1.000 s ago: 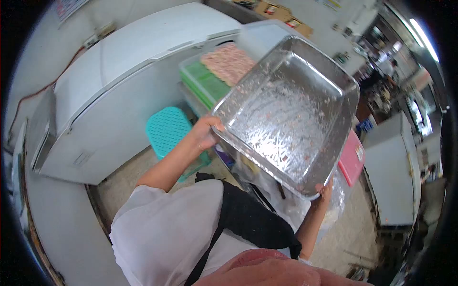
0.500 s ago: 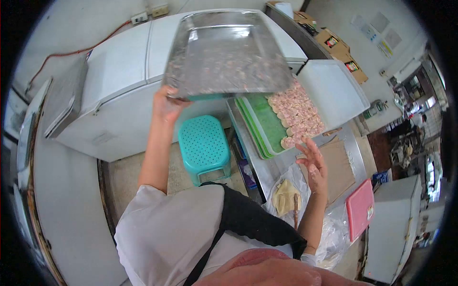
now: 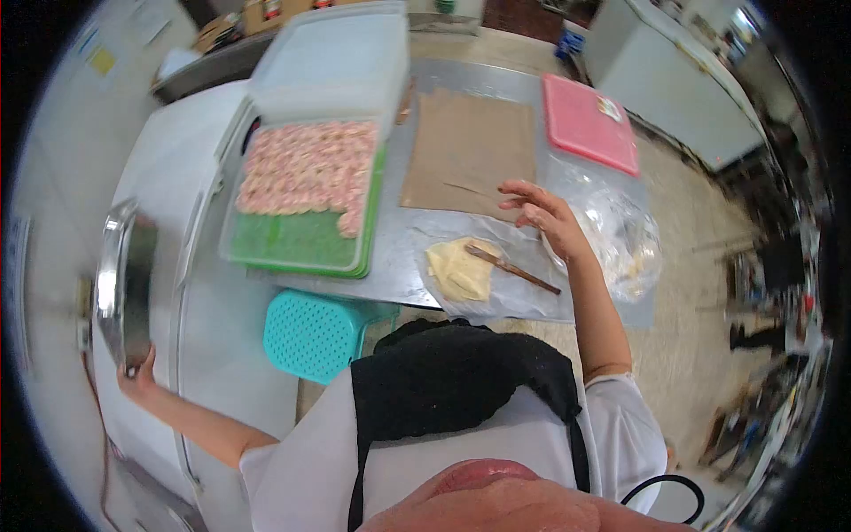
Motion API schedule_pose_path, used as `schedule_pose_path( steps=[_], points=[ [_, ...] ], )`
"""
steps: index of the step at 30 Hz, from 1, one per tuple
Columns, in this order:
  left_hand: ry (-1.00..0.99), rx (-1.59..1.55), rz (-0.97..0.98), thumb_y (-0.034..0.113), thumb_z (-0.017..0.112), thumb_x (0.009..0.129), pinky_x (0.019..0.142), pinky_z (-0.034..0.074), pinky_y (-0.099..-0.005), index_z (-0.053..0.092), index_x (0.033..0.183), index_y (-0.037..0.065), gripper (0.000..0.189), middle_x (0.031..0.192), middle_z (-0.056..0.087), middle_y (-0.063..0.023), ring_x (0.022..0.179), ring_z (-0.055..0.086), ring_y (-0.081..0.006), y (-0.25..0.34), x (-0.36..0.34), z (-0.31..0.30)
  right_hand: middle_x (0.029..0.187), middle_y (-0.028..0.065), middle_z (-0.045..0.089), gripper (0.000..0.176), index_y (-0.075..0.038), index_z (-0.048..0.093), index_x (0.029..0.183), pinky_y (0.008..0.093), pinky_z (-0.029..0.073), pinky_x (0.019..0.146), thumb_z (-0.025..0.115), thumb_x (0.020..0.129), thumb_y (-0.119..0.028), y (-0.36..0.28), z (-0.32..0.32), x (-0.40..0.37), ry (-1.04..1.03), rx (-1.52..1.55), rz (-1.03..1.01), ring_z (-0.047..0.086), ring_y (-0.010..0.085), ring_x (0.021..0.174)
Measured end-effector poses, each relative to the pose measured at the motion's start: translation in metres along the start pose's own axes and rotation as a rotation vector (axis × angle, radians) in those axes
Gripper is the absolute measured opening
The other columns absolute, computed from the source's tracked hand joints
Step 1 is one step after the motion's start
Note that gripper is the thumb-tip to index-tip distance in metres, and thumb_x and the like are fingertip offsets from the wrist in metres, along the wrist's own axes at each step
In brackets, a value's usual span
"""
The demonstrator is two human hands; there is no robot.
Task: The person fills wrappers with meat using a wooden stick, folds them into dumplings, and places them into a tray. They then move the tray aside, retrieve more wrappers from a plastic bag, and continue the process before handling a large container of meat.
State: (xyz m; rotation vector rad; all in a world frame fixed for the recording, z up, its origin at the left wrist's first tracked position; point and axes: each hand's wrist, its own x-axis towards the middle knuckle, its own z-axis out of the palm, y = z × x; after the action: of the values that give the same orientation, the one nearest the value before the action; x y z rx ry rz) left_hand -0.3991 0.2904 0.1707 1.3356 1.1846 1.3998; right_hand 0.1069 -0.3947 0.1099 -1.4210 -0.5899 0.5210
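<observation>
At the far left, my left hand [image 3: 137, 377] grips the near end of a shiny metal tray [image 3: 124, 275], which is tipped on edge over the white chest freezer [image 3: 168, 160]. My right hand [image 3: 545, 217] is over the steel table with fingers apart, holding nothing. Below it, pale yellow dough wrappers [image 3: 459, 270] lie on clear plastic, and a thin brown wooden stick [image 3: 523, 273] rests partly across them. Rows of pink-topped filled dumplings [image 3: 310, 168] cover most of a green-bottomed plastic container [image 3: 288, 241], left of the wrappers.
A translucent lid [image 3: 328, 62] leans behind the dumplings. Brown cardboard [image 3: 470, 151] and a pink lid [image 3: 589, 124] lie on the steel table [image 3: 399, 239]. Crumpled clear plastic [image 3: 612, 230] is at the right. A turquoise stool [image 3: 310, 337] stands against the table's near side.
My view has turned toward the table. The metal tray, in my left hand, has swung away from in front of me to the freezer side. My right hand remains empty.
</observation>
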Motion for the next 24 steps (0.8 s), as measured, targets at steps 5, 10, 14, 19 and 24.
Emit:
schedule_pose_path(
  steps=[5,10,14,19,24],
  points=[
    [0.278,-0.317,-0.217,0.027,0.071,0.082,0.073,0.056,-0.0530,0.051,0.118,-0.010,0.055,0.120,0.052,-0.0240,0.108,0.054,-0.0408,0.037,0.020,0.042,0.128,0.0063,0.058,0.046,-0.005,0.055,0.130,0.0286,0.046,0.085,0.062,0.090,-0.025,-0.024,0.024,-0.004,0.085,-0.141,0.068,0.058,0.0164,0.109],
    [0.234,0.402,0.809,0.035,0.069,0.088,0.100,0.042,-0.0483,0.044,0.135,-0.004,0.066,0.131,0.050,-0.0247,0.120,0.049,-0.0353,0.011,0.013,0.142,0.116,0.0074,0.060,0.039,-0.006,0.057,0.128,0.0302,0.048,0.086,0.062,0.092,-0.021,-0.017,0.011,-0.019,0.077,-0.302,0.034,0.060,0.0163,0.104],
    [-0.097,0.237,1.098,0.041,0.068,0.087,0.114,0.018,-0.0512,0.037,0.142,0.000,0.075,0.146,0.037,-0.0207,0.138,0.028,-0.0378,0.089,-0.258,0.320,0.115,0.0079,0.060,0.038,-0.008,0.058,0.127,0.0300,0.048,0.084,0.064,0.091,-0.020,-0.043,-0.012,-0.046,0.114,-0.461,-0.008,0.061,0.0164,0.101],
    [-1.140,0.150,1.036,0.031,0.070,0.082,0.116,0.014,-0.0497,0.033,0.146,0.007,0.078,0.153,0.026,-0.0223,0.143,0.019,-0.0399,0.076,-0.471,0.438,0.123,0.0067,0.057,0.037,-0.008,0.059,0.126,0.0295,0.048,0.085,0.064,0.091,-0.016,-0.071,-0.092,-0.098,0.298,-0.553,0.048,0.060,0.0166,0.104],
    [-1.664,0.896,0.642,0.033,0.074,0.077,0.113,0.027,-0.0495,0.036,0.145,0.012,0.081,0.152,0.027,-0.0232,0.141,0.025,-0.0412,0.002,-0.533,0.530,0.119,0.0066,0.061,0.039,-0.007,0.059,0.127,0.0273,0.048,0.079,0.062,0.092,-0.024,-0.052,-0.201,-0.163,0.448,-0.439,0.086,0.062,0.0156,0.101]
  ],
)
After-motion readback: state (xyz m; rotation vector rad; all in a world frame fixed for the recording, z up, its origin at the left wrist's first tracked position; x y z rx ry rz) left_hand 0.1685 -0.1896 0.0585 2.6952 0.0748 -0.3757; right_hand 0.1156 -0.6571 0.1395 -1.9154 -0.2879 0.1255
